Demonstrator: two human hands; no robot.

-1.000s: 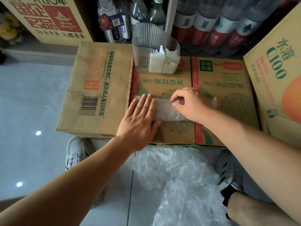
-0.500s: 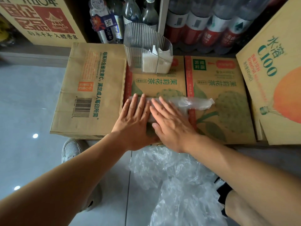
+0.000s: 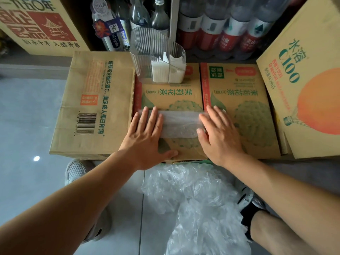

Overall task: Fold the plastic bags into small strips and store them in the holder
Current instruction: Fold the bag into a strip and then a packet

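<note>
Both flat: left hand, right hand; pressing folded bag.

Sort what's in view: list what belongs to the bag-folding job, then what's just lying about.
Part of the job:
- left hand and right hand, flat on the folded bag strip
- clear holder with folded bags inside
- loose bags on the floor

Lying about:
- drink bottles
- C100 carton
</note>
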